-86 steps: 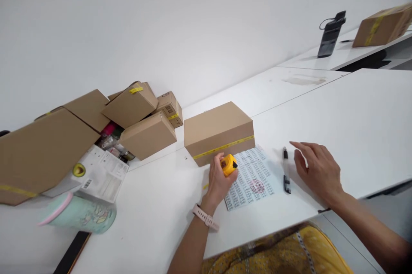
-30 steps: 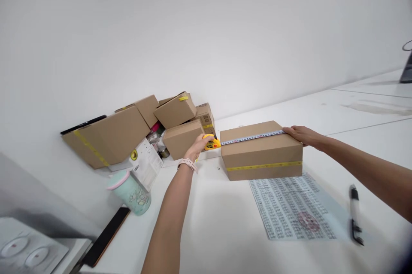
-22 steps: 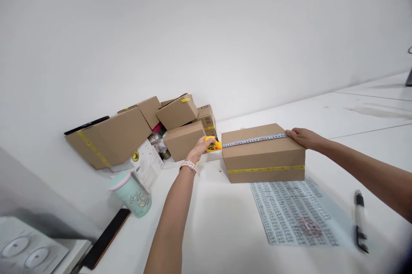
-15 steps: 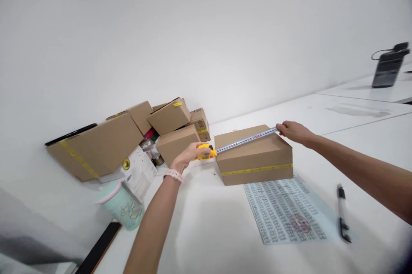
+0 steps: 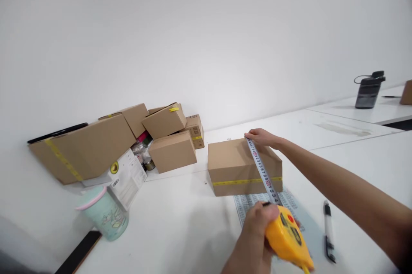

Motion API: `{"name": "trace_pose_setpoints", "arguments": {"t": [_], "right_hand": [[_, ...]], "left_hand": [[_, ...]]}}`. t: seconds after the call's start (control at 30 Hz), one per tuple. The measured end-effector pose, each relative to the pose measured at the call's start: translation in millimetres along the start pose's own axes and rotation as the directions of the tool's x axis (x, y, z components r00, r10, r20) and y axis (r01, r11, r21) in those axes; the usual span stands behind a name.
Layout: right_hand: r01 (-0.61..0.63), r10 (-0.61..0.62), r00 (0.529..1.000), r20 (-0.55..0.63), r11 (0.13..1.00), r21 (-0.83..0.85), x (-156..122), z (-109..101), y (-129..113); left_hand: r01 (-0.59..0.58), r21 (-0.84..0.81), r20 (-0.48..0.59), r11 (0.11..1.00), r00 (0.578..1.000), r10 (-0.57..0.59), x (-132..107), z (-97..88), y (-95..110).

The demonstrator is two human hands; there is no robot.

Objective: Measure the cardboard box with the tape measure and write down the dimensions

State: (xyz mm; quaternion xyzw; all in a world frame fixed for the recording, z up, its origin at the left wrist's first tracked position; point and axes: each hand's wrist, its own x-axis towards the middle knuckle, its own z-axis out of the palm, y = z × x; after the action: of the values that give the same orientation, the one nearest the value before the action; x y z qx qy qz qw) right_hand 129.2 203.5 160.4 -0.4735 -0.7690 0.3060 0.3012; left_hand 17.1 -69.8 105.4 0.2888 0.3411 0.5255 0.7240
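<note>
A closed cardboard box (image 5: 233, 153) with a yellow tape strip round its side sits on the white table. My left hand (image 5: 255, 231) grips the yellow case of a tape measure (image 5: 286, 237), close to the camera and in front of the box. From the case the metal blade (image 5: 262, 171) runs out over the box's top to its far edge. There my right hand (image 5: 259, 136) pinches the blade's end. Beneath the box's front lies a printed blue sheet (image 5: 241, 211), partly covered by my left hand and the case.
Several cardboard boxes (image 5: 172, 151) are piled at the left by the wall, with a white printed package (image 5: 128, 177). A mint cup (image 5: 107, 214) stands nearer. To the right lie a pen (image 5: 328, 231) and, farther back, a dark bottle (image 5: 368, 91).
The blade has swung from lying along the box's length to crossing its width. My left hand brought the case toward the camera and right; my right hand shifted left to the box's far edge.
</note>
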Motion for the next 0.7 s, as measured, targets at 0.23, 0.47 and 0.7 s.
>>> {"name": "trace_pose_setpoints", "arguments": {"t": [0.23,0.47,0.7], "right_hand": [[0.025,-0.036,0.997,-0.066,0.987,-0.157,29.1,16.0,19.2],[0.079,-0.084,0.996,0.001,0.926,-0.368,35.4,35.6,29.7],[0.111,-0.117,0.993,0.015,0.880,-0.461,33.6,39.6,30.6]], "left_hand": [[0.093,0.089,-0.156,0.992,0.985,-0.078,36.0,10.1,45.0],[0.154,0.057,-0.198,0.986,0.970,-0.140,51.0,-0.4,46.3],[0.054,0.084,-0.214,0.995,0.976,-0.035,41.5,-5.1,27.8]]}}
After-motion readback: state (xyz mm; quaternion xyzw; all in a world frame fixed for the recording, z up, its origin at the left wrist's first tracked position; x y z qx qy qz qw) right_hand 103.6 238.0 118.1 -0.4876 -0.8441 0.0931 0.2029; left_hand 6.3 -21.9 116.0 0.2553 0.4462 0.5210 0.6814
